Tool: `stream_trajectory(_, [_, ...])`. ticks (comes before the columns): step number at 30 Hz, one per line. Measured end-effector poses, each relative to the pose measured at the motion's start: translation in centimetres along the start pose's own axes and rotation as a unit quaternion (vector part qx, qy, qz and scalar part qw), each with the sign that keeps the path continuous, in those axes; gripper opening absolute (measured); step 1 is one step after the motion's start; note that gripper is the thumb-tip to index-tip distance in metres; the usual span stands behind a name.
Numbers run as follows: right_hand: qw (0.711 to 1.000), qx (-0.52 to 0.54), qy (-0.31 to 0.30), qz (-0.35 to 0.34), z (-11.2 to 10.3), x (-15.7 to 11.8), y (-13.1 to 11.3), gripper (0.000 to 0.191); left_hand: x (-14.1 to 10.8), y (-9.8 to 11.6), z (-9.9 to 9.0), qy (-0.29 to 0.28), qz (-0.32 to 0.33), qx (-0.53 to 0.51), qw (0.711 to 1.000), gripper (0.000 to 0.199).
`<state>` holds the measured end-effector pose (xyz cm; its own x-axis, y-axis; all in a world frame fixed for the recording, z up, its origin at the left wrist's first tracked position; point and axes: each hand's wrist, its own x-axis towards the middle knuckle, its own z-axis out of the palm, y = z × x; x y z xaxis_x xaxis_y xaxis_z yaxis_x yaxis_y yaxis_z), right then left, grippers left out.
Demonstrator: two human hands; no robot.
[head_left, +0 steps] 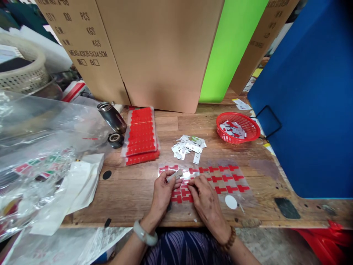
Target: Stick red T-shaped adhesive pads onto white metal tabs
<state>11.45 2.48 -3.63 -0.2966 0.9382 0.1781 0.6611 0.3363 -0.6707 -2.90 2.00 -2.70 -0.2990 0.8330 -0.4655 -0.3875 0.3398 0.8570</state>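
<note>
My left hand (pixel 162 193) is closed on a small flat whitish strip (pixel 173 176), held between thumb and fingers over the sheet. My right hand (pixel 206 197) is closed in a pinch at a red T-shaped sticker (pixel 188 187); whether it is lifted from the backing is too small to tell. Beneath both hands lies a clear sheet (pixel 239 189) carrying rows of red stickers, partly covered by the fingers. Just beyond the sheet is a loose pile of white printed strips (pixel 193 148). A white round disc (pixel 231 202) lies by the sheet's near right edge.
Stacked red sticker sheets (pixel 142 130) lie at the back left, beside an open dark flask (pixel 113 117) and its lid (pixel 115 140). A red basket (pixel 253 127) at the right holds more strips. Cardboard (pixel 162 51) and a blue panel (pixel 309 110) border the table. Plastic bags (pixel 55 125) crowd the left.
</note>
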Motion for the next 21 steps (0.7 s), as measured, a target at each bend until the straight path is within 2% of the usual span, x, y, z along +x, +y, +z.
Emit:
stream_trajectory(5, [1.0, 0.017, -0.022, -0.001, -0.5, 0.2, -0.2, 0.016, -0.3, 0.2, 0.6, 0.017, 0.008, 0.029, 0.999, 0.019])
stream_trajectory(11, [0.983, 0.16, -0.084, -0.014, -1.9, -0.4, 0.3, 0.016, -0.4, 0.3, 0.8, 0.028, 0.017, 0.046, 0.998, 0.014])
stream_trajectory(15, [0.96, 0.257, -0.109, 0.03, -2.9, -0.6, 0.8, 0.015, 0.0, 0.1, 0.3, 0.024, 0.013, 0.037, 0.999, 0.017])
stream_trajectory(18, [0.942, 0.316, -0.09, 0.073, -3.3, -0.8, 1.2, 0.011, 0.0, 0.4, -0.3, -0.013, -0.027, 0.002, 1.0, 0.02])
stream_trajectory(21, [0.932, 0.346, -0.035, 0.101, -3.4, -1.0, 1.1, 0.014, -0.8, 1.4, -1.0, -0.06, -0.085, -0.026, 0.994, 0.023])
